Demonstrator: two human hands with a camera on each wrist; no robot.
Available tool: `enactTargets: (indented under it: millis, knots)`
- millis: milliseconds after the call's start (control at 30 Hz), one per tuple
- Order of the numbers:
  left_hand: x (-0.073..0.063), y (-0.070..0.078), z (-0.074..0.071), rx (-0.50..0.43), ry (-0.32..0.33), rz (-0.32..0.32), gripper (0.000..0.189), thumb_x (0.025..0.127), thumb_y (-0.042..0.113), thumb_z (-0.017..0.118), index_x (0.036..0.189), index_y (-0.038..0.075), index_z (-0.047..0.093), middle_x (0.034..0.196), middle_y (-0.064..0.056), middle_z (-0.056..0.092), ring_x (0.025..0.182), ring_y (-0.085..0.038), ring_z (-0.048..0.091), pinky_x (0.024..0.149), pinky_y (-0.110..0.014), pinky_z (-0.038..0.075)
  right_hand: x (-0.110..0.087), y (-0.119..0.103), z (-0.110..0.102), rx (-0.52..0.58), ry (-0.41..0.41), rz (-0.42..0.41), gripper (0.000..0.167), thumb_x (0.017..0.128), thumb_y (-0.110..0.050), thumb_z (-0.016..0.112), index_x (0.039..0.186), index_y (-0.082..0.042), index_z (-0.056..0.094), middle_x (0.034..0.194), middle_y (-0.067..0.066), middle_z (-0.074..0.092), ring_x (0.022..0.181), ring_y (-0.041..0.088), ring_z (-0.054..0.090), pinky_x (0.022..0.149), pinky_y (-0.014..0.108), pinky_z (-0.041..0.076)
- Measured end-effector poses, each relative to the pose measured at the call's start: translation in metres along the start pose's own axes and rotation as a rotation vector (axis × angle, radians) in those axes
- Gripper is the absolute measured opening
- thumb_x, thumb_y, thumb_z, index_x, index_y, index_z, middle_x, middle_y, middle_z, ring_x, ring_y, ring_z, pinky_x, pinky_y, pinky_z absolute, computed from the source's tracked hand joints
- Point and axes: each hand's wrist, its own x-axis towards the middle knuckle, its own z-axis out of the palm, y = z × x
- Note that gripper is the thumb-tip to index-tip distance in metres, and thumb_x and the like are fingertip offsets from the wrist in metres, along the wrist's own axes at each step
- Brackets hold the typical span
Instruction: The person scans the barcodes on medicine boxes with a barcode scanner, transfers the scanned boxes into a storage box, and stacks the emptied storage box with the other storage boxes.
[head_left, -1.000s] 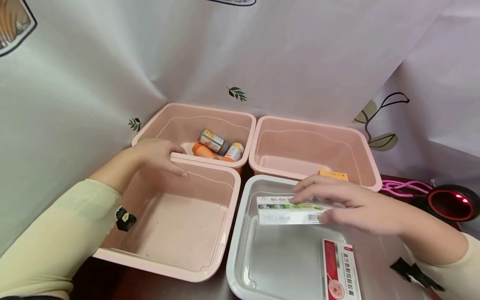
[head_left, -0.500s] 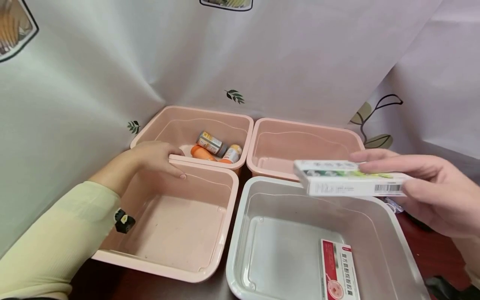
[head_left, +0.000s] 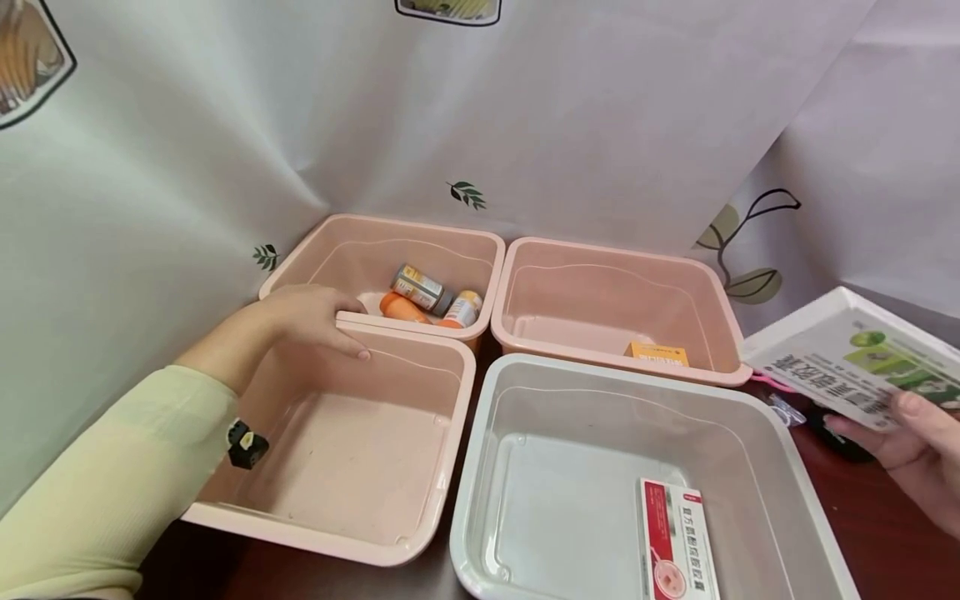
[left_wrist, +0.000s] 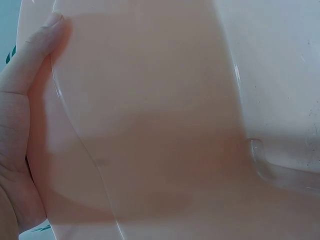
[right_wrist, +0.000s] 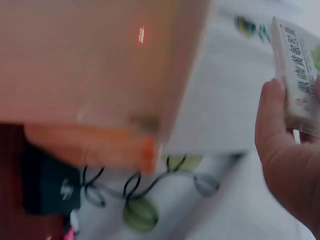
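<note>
My right hand [head_left: 918,454] holds a white medicine box [head_left: 870,367] with a green panel, tilted, at the right of the head view. In the right wrist view the thumb and fingers pinch that same medicine box [right_wrist: 297,70]. My left hand [head_left: 311,321] grips the rim of the front left pink bin [head_left: 397,554], its thumb lying on the inner wall and its other fingers over the far side, partly hidden. In the left wrist view the thumb [left_wrist: 37,50] rests against the pink wall. A red and white medicine box [head_left: 678,542] lies in the grey bin [head_left: 480,467].
Several bottles, including a grey-capped bottle [head_left: 420,287], lie in the back left pink bin [head_left: 416,225]. An orange box [head_left: 656,353] sits in the back right pink bin [head_left: 615,250]. A pink cord [head_left: 772,382] and a dark object [head_left: 847,442] lie on the red table beyond the grey bin.
My right hand has carried the white and green medicine box from above the grey bin to the right, turning it. My left hand has stayed on the bin rim.
</note>
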Motion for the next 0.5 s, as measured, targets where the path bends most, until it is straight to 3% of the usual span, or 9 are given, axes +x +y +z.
enactTargets:
  millis: [133,233,367,500]
  knots:
    - [0.000,0.001,0.001,-0.010,-0.003,0.000,0.074,0.075,0.071,0.084,0.126,0.018,0.077,0.106,0.004,0.076,0.098,-0.020,0.070,0.085,-0.051,0.053,-0.033,0.006,-0.031,0.062,0.151,-0.020,0.052,0.112,0.002,0.016,0.160,0.003,0.037,0.148,0.027,0.058,0.125,0.039,0.068,0.093,0.044,0.058]
    - [0.000,0.002,0.002,-0.011,-0.005,-0.004,0.074,0.075,0.072,0.084,0.126,0.018,0.077,0.107,0.004,0.076,0.098,-0.020,0.069,0.085,-0.051,0.053,-0.054,0.017,-0.047,0.396,0.195,-0.054,0.049,0.115,-0.006,0.014,0.152,0.009,0.043,0.140,0.037,0.058,0.118,0.053,0.066,0.094,0.053,0.056]
    - [0.001,0.002,0.003,-0.013,-0.003,-0.003,0.074,0.075,0.071,0.084,0.126,0.018,0.077,0.106,0.004,0.076,0.097,-0.019,0.069,0.085,-0.051,0.053,-0.072,0.032,-0.052,0.584,0.271,-0.069,0.051,0.117,-0.014,0.015,0.145,0.011,0.050,0.132,0.042,0.060,0.113,0.058,0.066,0.094,0.058,0.057]
    - [0.000,0.002,0.004,-0.015,-0.005,-0.005,0.074,0.075,0.072,0.084,0.125,0.018,0.077,0.106,0.005,0.076,0.097,-0.018,0.069,0.085,-0.051,0.053,-0.081,0.047,-0.053,0.601,0.405,-0.030,0.046,0.118,-0.017,0.022,0.143,0.004,0.054,0.128,0.038,0.065,0.107,0.055,0.069,0.090,0.056,0.059]
